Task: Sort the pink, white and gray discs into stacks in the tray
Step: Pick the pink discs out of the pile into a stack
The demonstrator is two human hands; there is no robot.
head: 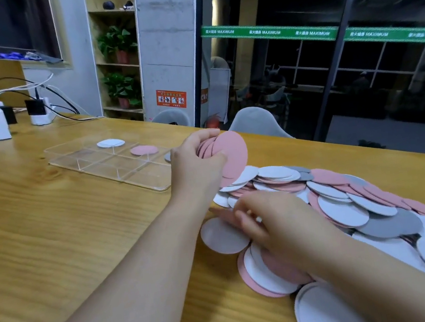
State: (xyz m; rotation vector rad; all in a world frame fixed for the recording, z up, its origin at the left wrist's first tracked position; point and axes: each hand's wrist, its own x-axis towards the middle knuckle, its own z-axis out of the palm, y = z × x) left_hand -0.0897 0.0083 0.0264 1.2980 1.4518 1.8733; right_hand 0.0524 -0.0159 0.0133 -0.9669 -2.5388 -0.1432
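My left hand point(194, 161) grips a fan of pink discs point(229, 152), raised just beside the clear tray point(105, 161). My right hand point(265, 222) lies flat, fingers straight, on the mixed pile point(351, 202) on the surface point(51, 242). Tray holds white point(110, 143), pink point(144, 150) stacks; gray partly hidden.

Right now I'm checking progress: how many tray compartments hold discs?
3: a white disc far left, a pink disc in the middle, a gray disc mostly hidden behind the left hand, in the tray.
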